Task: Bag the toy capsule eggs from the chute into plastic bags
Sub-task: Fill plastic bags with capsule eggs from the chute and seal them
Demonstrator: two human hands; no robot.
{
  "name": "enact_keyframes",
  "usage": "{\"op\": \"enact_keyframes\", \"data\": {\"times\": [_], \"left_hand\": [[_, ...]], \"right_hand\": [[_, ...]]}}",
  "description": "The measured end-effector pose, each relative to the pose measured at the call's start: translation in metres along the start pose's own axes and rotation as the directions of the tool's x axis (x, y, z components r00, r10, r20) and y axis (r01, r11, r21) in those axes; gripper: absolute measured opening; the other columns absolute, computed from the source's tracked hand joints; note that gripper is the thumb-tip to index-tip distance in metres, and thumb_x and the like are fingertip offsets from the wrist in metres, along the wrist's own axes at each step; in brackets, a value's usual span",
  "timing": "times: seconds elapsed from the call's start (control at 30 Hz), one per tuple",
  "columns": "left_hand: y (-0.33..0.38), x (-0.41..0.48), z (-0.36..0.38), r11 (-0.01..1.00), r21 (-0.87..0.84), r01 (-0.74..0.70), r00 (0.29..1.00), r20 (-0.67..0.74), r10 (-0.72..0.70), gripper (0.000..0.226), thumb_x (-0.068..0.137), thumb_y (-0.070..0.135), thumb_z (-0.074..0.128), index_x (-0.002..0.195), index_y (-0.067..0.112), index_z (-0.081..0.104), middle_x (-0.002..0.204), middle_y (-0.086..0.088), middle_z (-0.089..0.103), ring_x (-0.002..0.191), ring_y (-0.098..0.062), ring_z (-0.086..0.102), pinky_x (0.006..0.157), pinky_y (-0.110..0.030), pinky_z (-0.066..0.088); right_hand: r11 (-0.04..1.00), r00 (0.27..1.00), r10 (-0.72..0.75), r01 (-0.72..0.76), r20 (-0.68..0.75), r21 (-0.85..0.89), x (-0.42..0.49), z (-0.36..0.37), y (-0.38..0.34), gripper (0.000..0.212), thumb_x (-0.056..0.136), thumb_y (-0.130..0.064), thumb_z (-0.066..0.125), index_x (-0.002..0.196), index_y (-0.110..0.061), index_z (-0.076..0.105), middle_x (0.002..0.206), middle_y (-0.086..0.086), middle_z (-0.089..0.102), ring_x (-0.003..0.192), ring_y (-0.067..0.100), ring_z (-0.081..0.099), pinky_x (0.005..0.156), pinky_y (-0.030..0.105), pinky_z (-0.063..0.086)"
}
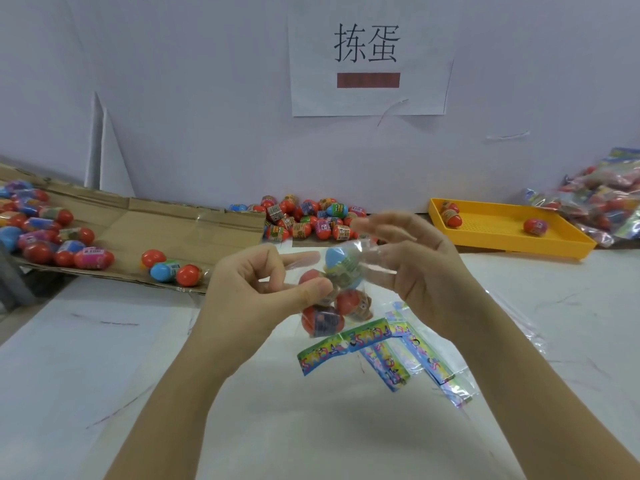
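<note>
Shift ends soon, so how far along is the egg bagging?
Done: filled bags piled far right. In hand: left hand pinches a clear bag holding several eggs, right hand at its mouth. Left: many eggs on the chute and by the wall.

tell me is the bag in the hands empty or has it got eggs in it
Not empty: a blue egg and several red eggs show through the clear plastic bag that the left hand pinches.

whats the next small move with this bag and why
Probably ease the blue egg deeper into the clear bag. It sits near the mouth, above the red eggs at the bottom, while the left hand and right hand hold the bag's top.
</note>
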State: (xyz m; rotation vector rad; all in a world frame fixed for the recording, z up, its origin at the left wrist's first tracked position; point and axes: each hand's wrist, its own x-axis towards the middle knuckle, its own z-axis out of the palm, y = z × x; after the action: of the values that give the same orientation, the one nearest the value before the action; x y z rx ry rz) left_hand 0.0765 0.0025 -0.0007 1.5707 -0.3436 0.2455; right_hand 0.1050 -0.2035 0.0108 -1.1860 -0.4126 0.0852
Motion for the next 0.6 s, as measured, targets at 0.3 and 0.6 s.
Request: {"op": "enact_keyframes", "data": {"times": [0.3, 0.6], "left_hand": [[0.002, 0.001, 0.001, 0.995, -0.092, -0.040, 0.999, 0.028, 0.043, 0.026, 0.050, 0.029, 0.083, 0.060, 0.032, 0.059, 0.104, 0.004, 0.075, 0.086, -0.013, 0.074, 0.056, -0.027, 0.057], [-0.004, 0.007, -0.009, 0.969, -0.247, 0.025, 0.984, -0.166, -0.067, 0.040, 0.055, 0.013, 0.080, 0.094, 0.016, 0.070, 0.077, -0.014, 0.075, 0.071, -0.026, 0.075, 0.057, -0.025, 0.059]], "right_hand": [[0.904, 0.970, 0.208, -0.140, 0.129, -0.404, -0.005, -0.001, 0.002, 0.022, 0.067, -0.045, 0.075, 0.085, -0.032, 0.076, 0.084, -0.003, 0.074, 0.070, 0.014, 0.070, 0.060, 0.025, 0.057], [0.941, 0.977, -0.019, -0.054, -0.211, -0.334, -0.023, -0.011, -0.030, 0.032, 0.058, -0.045, 0.075, 0.080, -0.022, 0.078, 0.082, 0.006, 0.073, 0.066, 0.023, 0.063, 0.056, 0.033, 0.054]]}}
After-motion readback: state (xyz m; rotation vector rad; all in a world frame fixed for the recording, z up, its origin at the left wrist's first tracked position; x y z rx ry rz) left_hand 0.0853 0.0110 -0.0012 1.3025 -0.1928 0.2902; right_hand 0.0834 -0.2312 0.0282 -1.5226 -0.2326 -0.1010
